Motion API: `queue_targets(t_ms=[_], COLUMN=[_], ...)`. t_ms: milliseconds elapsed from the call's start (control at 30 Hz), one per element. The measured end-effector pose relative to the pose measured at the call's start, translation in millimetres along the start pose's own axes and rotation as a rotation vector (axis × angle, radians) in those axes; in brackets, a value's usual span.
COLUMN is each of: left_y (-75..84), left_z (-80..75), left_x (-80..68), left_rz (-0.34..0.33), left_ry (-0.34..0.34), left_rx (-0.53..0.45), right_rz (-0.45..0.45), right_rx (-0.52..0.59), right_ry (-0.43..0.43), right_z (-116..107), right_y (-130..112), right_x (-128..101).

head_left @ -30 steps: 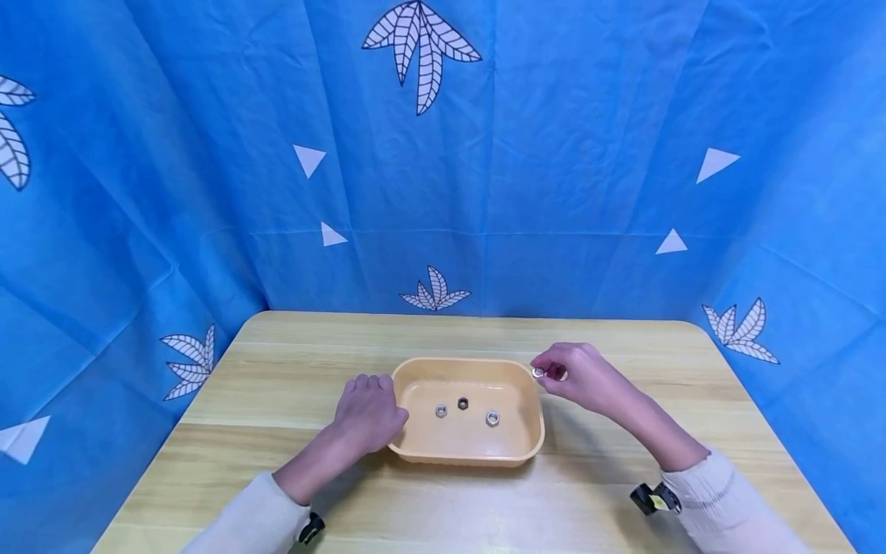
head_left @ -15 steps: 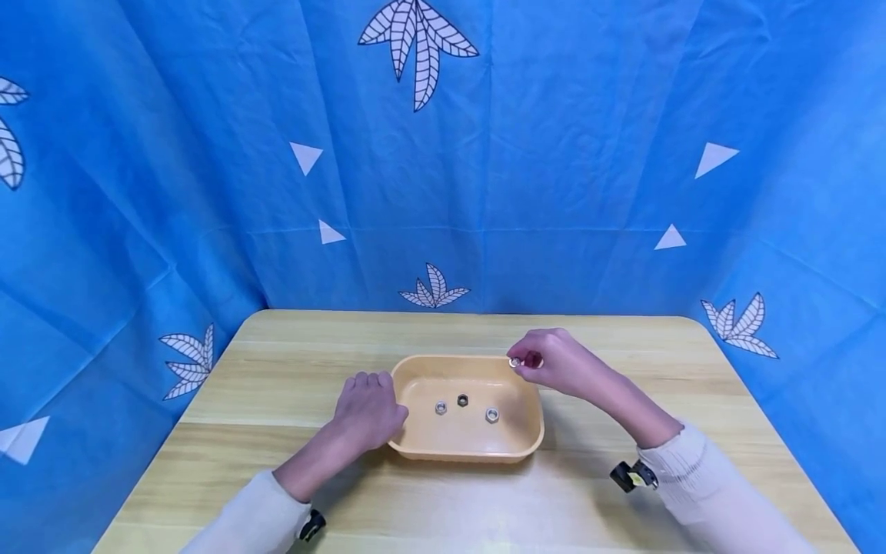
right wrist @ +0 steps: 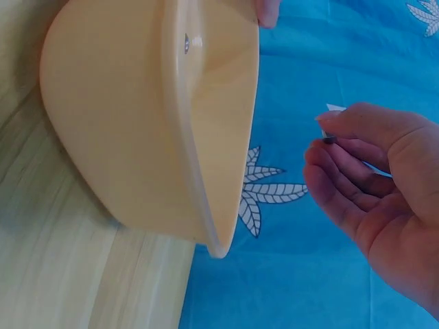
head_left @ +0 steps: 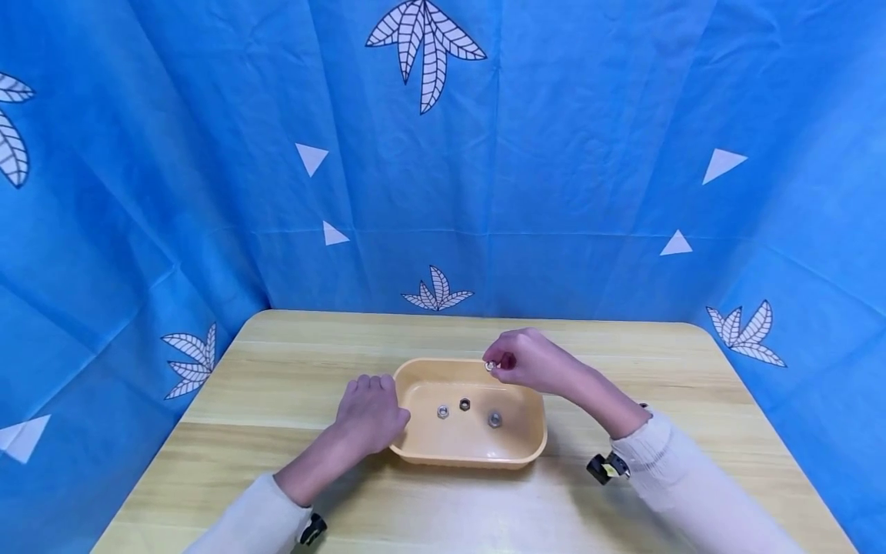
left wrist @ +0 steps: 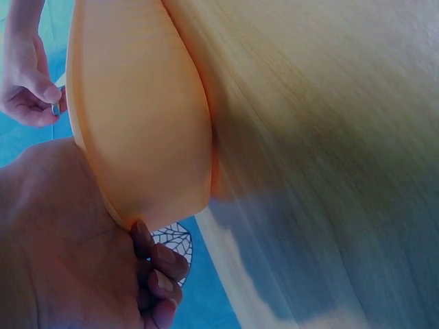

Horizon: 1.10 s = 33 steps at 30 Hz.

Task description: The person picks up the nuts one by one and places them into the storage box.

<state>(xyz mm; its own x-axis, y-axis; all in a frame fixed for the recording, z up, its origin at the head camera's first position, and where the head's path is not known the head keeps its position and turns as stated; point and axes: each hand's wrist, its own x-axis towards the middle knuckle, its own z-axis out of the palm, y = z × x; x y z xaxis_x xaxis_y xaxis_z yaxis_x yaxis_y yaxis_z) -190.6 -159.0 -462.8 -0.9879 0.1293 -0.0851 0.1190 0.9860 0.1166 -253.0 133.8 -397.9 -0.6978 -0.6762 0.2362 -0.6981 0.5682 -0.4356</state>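
A shallow orange plastic basin (head_left: 465,445) sits on the table. My left hand (head_left: 371,415) grips its left rim; in the left wrist view the curled fingers (left wrist: 164,282) show at the rim's corner. Above the basin's back rim, right of its middle, my right hand (head_left: 533,362) pinches a small silver hex nut (head_left: 491,366) between thumb and fingertips. The right wrist view shows this nut (right wrist: 329,140) nearly edge-on. Inside the basin lie a silver nut (head_left: 443,412), a dark nut (head_left: 464,404) and a larger silver nut (head_left: 494,419), spaced apart.
The light wooden table (head_left: 291,369) extends on all sides of the basin. A blue curtain (head_left: 567,169) printed with white leaves and triangles hangs behind and at both sides. Each wrist wears a small black device (head_left: 601,468).
My right hand, pinching the nut, has moved left from beside the basin's right back corner to over its back rim. The left hand keeps its grip; the basin stays put.
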Motion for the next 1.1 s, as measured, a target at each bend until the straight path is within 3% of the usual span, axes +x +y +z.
queue_targets(t_ms=[433, 667, 1100], left_y=[0.3, -0.4, 0.5], left_z=[1.4, 2.4, -1.7], left_x=[-0.3, -0.1, -0.3], left_rz=[0.002, 0.005, 0.010], left_ry=[-0.010, 0.007, 0.010], left_rx=[-0.019, -0.008, 0.017], right_rz=[-0.027, -0.045, 0.015], right_rx=[0.031, -0.019, -0.027], right_ry=[-0.142, -0.213, -0.373], right_z=[17, 27, 54], right_y=[-5, -6, -13], right_x=[31, 47, 66])
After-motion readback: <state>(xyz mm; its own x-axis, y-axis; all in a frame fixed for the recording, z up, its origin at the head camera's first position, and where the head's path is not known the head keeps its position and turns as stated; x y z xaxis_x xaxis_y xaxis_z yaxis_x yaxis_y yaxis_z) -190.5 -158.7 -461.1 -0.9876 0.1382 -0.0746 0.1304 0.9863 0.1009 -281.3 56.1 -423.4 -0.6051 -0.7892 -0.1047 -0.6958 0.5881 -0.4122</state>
